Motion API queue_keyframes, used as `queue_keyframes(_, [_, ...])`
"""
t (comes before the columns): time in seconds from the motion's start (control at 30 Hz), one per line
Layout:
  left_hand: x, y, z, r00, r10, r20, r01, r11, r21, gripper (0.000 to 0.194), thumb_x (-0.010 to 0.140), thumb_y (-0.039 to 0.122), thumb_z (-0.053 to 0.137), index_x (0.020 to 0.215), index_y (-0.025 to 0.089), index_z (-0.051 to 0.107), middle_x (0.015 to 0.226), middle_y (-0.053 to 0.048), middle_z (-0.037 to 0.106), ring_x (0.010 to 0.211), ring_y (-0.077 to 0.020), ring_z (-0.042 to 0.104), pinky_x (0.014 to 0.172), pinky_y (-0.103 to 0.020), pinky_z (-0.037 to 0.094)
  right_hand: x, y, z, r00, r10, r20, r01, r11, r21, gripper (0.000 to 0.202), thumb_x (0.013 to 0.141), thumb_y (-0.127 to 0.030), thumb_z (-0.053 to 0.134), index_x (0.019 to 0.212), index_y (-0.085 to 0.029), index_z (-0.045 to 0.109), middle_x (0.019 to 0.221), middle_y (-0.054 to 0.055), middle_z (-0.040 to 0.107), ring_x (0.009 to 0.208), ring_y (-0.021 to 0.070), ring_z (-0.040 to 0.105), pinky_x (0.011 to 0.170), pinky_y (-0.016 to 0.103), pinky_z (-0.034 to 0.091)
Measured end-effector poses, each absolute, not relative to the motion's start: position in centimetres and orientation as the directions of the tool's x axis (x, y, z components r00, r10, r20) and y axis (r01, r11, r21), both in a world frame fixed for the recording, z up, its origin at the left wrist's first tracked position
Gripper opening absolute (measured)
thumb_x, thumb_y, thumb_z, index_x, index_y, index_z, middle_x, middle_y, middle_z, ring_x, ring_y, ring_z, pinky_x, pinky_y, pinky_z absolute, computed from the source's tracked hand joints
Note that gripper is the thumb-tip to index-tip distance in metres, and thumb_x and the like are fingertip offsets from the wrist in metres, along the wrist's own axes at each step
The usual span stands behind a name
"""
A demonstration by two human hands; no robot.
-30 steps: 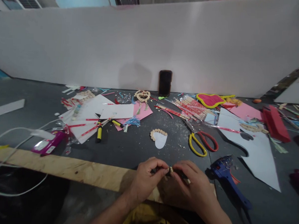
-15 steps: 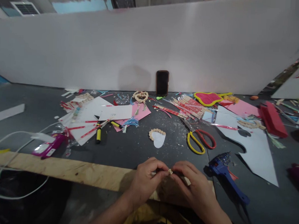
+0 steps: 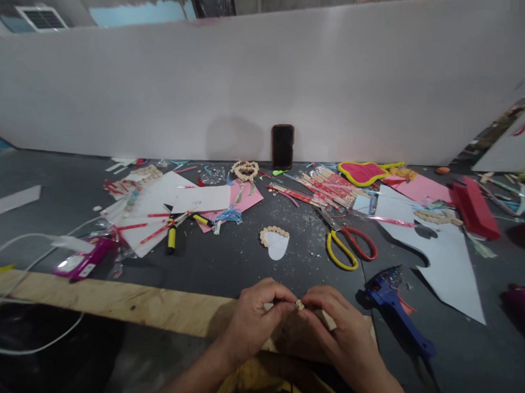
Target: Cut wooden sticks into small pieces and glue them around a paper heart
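Note:
Over the table's near edge, my left hand (image 3: 263, 314) and my right hand (image 3: 341, 327) meet fingertip to fingertip. Pinched between them is a small beige piece (image 3: 299, 304), lumpy like the rosettes on the paper heart; its exact kind is too small to make out. Both hands are closed on it. Just beyond them lies a white paper heart (image 3: 278, 245), its upper and left rim edged with beige rosettes (image 3: 267, 234). Scissors (image 3: 346, 248) with one yellow and one red handle lie to its right.
A blue glue gun (image 3: 395, 309) lies right of my hands, a magenta one (image 3: 85, 259) at the left. A phone (image 3: 282, 146) leans on the white partition (image 3: 162, 91). Papers (image 3: 452, 271), wrapped sticks (image 3: 329, 185) and a yellow-black cutter (image 3: 172, 236) clutter the table.
The whole view has shifted very slightly. My hands keep the same pinch on the small beige piece, with only tiny finger movement.

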State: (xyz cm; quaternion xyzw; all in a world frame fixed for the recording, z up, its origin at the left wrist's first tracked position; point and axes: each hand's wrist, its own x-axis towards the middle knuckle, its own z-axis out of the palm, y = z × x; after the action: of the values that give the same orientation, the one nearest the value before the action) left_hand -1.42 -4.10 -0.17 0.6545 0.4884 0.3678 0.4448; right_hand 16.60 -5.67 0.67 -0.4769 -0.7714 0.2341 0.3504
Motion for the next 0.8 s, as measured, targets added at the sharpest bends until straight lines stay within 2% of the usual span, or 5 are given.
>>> queue_keyframes(0.23, [-1.58, -4.21, -0.05, 0.285, 0.943, 0.171, 0.329, -0.264, 0.906, 0.013, 0.080, 0.011, 0.058, 0.077, 0.018, 0.068, 0.074, -0.001, 0.068, 0.073, -0.0126, 0.060, 0.068, -0.021, 0.044, 16.40, -5.61, 0.34, -0.303, 0.888, 0.345, 0.547, 0.459, -0.700, 0.008, 0.084, -0.018, 0.054, 0.089, -0.022, 0.058, 0.085, 0.002, 0.063, 0.081, 0.0131, 0.060, 0.072, 0.023, 0.050])
queue_keyframes(0.47, [-1.56, -4.17, -0.20, 0.334, 0.902, 0.273, 0.361, -0.390, 0.847, 0.014, 0.082, 0.009, 0.055, 0.079, 0.018, 0.066, 0.075, -0.001, 0.069, 0.074, -0.0125, 0.059, 0.070, -0.022, 0.043, 16.39, -5.60, 0.36, -0.310, 0.868, 0.387, 0.580, 0.495, -0.646, 0.008, 0.084, -0.018, 0.053, 0.089, -0.022, 0.057, 0.085, 0.003, 0.063, 0.081, 0.0140, 0.061, 0.072, 0.025, 0.050])
queue_keyframes(0.63, [-1.54, -4.24, -0.28, 0.339, 0.904, 0.260, 0.379, -0.385, 0.842, 0.014, 0.084, 0.012, 0.054, 0.081, 0.019, 0.065, 0.077, 0.000, 0.068, 0.076, -0.0127, 0.058, 0.071, -0.022, 0.043, 16.40, -5.67, 0.68, -0.312, 0.863, 0.398, 0.624, 0.502, -0.598, 0.007, 0.085, -0.019, 0.052, 0.089, -0.022, 0.058, 0.085, 0.003, 0.064, 0.081, 0.0146, 0.061, 0.070, 0.025, 0.050])
queue_keyframes(0.8, [-2.06, -3.97, -0.64, 0.238, 0.962, 0.137, 0.463, -0.236, 0.854, 0.017, 0.083, 0.014, 0.054, 0.095, 0.021, 0.064, 0.084, -0.001, 0.066, 0.078, -0.0123, 0.060, 0.071, -0.021, 0.045, 16.52, -5.38, 0.04, -0.305, 0.857, 0.416, 0.682, 0.501, -0.532, 0.008, 0.086, -0.021, 0.052, 0.090, -0.022, 0.059, 0.086, 0.004, 0.064, 0.081, 0.0154, 0.060, 0.070, 0.027, 0.049])
